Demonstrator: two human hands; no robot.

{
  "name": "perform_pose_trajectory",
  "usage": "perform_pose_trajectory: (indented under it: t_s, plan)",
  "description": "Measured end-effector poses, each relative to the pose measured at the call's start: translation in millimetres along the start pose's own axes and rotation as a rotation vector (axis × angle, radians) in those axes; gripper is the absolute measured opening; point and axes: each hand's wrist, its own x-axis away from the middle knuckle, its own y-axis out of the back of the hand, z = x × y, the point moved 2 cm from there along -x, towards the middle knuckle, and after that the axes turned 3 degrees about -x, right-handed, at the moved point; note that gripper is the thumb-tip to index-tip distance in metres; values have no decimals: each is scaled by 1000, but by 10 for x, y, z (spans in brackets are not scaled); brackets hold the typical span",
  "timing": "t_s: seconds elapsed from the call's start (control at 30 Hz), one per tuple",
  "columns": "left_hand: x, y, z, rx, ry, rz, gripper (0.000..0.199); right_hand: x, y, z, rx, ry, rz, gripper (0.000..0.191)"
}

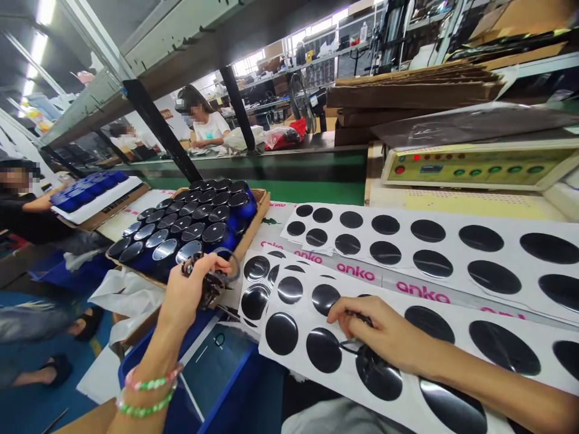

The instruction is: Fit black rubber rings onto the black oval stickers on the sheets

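My left hand (192, 283) is closed around a clump of dark, thin ring-like strips (211, 288), with one translucent loop standing out past the fingers. It is at the near edge of a cardboard tray (260, 220) filled with blue cylinders (242, 205) that have glossy black round tops. My right hand (366, 325) has its fingers curled over a white sheet (301, 367) bearing rows of black discs (281, 333). A thin black ring (350, 346) hangs at its fingertips, partly hidden by the hand.
Another sheet of discs (429, 229) lies behind, over anko-printed wrap (355, 271). A blue bin (235, 386) stands below at the front. Beyond are a control panel (470, 169), stacked cardboard (407, 90), and a slanting post (158, 126). Co-workers (205, 123) sit across and at left.
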Motion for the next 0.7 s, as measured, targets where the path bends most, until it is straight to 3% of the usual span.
perform_pose_trajectory:
  t_s: [0.1,0.17,0.23,0.3,0.37,0.5,0.6,0.7]
  plan:
    - [274,44,-105,54,-73,4,22,-30,43,79,-234,-195,-12,24]
    - [431,-10,-178,97,-186,71,20,-55,36,163,-405,-294,-29,23]
    - [529,-80,-218,77,-264,179,6,-83,-16,238,-437,-315,-11,22]
    - [582,-149,-228,-33,-317,313,42,-114,-104,282,-256,-243,31,24]
    - [617,-219,-223,-154,-373,436,59,-145,-206,290,36,-123,34,28]
    - [677,-408,-164,-352,-413,605,43,-195,-361,252,386,21,13,40]
    - [669,-556,-132,-551,-457,597,44,-227,-390,240,474,35,27,45]
    - [606,-650,-148,-664,-485,591,23,-260,-392,254,526,68,37,53]
